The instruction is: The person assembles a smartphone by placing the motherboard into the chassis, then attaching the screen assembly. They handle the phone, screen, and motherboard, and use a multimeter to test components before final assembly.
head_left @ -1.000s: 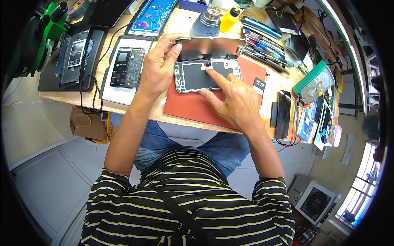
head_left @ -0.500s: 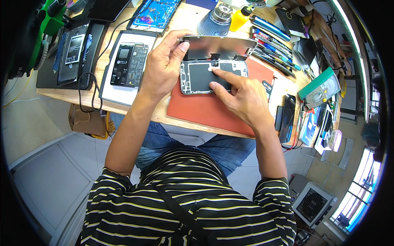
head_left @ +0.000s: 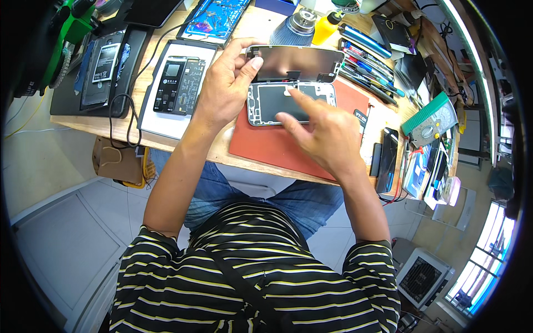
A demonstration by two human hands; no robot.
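Note:
An opened smartphone body lies on a reddish-brown mat, its inside facing up with a large black battery area. Its screen panel is raised along the far side, shiny inner face toward me. My left hand grips the panel's left end between thumb and fingers. Over the right part of the phone body is my right hand, with index finger and thumb stretched apart and nothing held. The index fingertip is near the body's far edge, by the middle; whether it touches cannot be made out.
A battery tester board lies on a white tray to the left, beside a black cable. Pens and tools crowd the right, near a green-cased meter. A glass bottle and a yellow bottle stand behind.
My right index finger and thumb have lifted and shifted slightly from the battery area. The raised screen panel has tilted a little further back, with my left hand still holding it.

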